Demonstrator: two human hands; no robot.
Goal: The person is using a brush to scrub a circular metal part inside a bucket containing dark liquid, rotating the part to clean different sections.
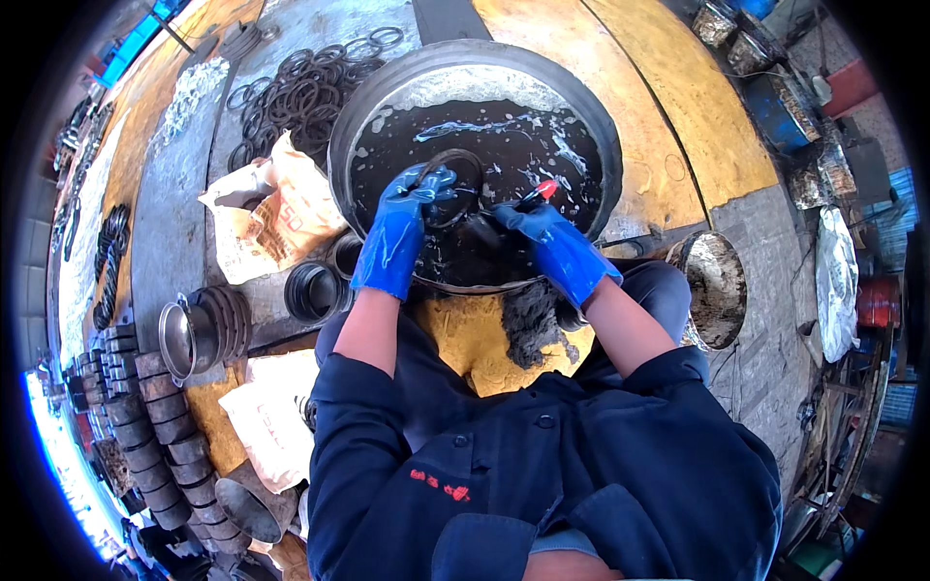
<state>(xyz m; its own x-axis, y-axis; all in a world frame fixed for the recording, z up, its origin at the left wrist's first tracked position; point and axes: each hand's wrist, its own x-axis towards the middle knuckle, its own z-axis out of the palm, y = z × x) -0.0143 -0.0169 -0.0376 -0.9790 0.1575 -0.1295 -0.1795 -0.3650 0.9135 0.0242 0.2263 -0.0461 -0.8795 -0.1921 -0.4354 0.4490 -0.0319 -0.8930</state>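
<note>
A wide round basin (603,165) of dark liquid with white foam stands before me. My left hand (399,228), in a blue rubber glove, is closed on the left side of a black ring (477,184) over the liquid. My right hand (554,242), also gloved in blue, grips a tool with a red-tipped dark handle (545,189). The tool's working end is hard to make out; a dark shape lies by the ring's lower right. Wet streaks shine on the left glove.
A heap of black rings (295,102) lies left of the basin, beside an open paper sack (276,218). Stacked rings (315,292) and a row of metal rings (208,329) stand nearer. A stained bucket (712,290) is at my right. Dark sludge (533,327) lies between my legs.
</note>
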